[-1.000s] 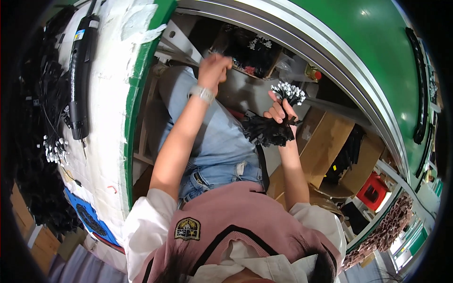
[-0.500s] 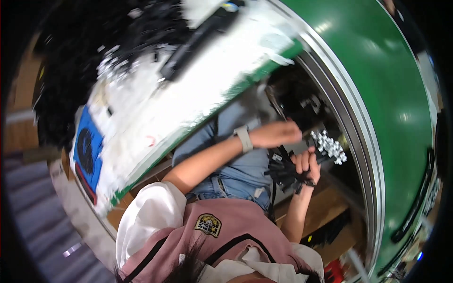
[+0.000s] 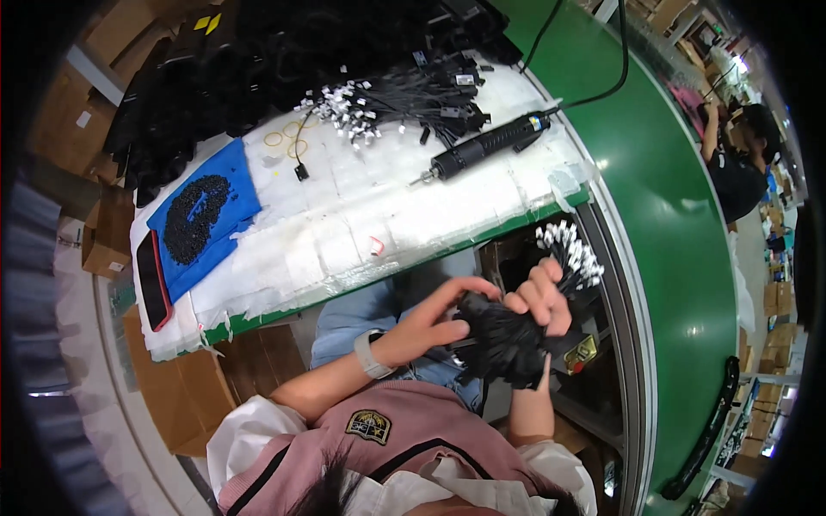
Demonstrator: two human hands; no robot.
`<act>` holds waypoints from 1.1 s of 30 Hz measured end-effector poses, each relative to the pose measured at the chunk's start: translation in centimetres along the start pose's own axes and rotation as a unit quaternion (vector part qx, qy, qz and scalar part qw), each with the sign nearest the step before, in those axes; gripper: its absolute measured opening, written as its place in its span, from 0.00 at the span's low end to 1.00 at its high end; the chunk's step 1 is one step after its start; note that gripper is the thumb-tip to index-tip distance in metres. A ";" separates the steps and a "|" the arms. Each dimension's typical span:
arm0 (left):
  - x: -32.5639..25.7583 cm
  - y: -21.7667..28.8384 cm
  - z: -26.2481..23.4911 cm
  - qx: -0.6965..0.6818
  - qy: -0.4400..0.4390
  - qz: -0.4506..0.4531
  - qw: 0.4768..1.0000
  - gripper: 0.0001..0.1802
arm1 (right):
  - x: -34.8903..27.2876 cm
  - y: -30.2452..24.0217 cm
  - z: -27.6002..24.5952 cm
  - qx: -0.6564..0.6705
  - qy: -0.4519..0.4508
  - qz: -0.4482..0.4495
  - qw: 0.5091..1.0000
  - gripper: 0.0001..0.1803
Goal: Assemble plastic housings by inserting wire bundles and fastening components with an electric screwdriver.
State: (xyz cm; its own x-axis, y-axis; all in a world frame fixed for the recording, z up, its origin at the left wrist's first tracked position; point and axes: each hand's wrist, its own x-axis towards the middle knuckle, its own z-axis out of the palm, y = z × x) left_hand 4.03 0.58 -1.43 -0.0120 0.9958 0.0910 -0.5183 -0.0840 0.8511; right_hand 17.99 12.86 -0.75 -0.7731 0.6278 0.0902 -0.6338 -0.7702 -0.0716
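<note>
A bundle of thin black cables (image 3: 503, 348) is held in front of my lap, past the near edge of the workbench. White connectors (image 3: 575, 254) fan out at its upper right end. My right hand (image 3: 544, 297) is closed around the bundle just below those connectors. My left hand (image 3: 434, 320), with a pale watch on its wrist, curls its thumb and fingers around the dark lower left end. Some of its fingertips are hidden behind the cables.
On the white-covered bench (image 3: 335, 219) lie a black electric screwdriver (image 3: 490, 144), a cable pile (image 3: 404, 107), rubber bands (image 3: 295, 148), a blue cloth (image 3: 228, 228) with small black screws and a phone (image 3: 153, 279). Black parts (image 3: 284, 52) are heaped behind. A green conveyor (image 3: 654, 215) runs right.
My left hand has gone from above the right hand, blurred, to the dark end of the bundle. The right hand keeps its hold. The view has shifted, showing more of the bench.
</note>
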 end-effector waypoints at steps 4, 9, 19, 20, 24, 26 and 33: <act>-3.6 5.1 -2.6 0.132 0.119 0.159 0.971 0.38 | 6.0 0.0 7.3 -0.273 -0.076 -0.060 0.957 0.16; -6.7 8.3 -5.0 0.215 0.202 0.222 0.929 0.26 | 16.0 0.4 12.8 -0.841 -0.187 -0.094 0.500 0.08; -9.1 7.6 -6.8 0.152 0.329 0.183 0.914 0.09 | 23.6 6.8 8.8 -0.927 -0.346 -0.145 -0.013 0.35; -9.3 7.7 -7.1 0.191 0.311 0.174 0.915 0.08 | 23.3 6.6 8.4 -0.932 -0.330 -0.146 -0.032 0.35; -8.6 8.4 -7.4 0.295 0.286 0.188 0.892 0.05 | 22.6 6.9 5.6 -0.943 -0.309 -0.105 -0.058 0.38; -8.0 8.5 -7.0 0.300 0.280 0.183 0.893 0.06 | 24.7 6.3 6.4 -0.943 -0.306 -0.096 -0.086 0.38; -7.8 8.7 -6.9 0.373 0.279 0.201 0.862 0.04 | 24.0 7.1 6.7 -0.941 -0.335 -0.036 -0.024 0.48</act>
State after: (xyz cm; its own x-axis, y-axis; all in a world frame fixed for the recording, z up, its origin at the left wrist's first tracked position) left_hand -6.22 -7.65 1.68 -0.5791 0.7260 0.3708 0.3150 -0.2202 0.9232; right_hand -4.92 21.71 7.58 -0.9971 -0.0075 0.0755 0.0063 0.9836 0.1802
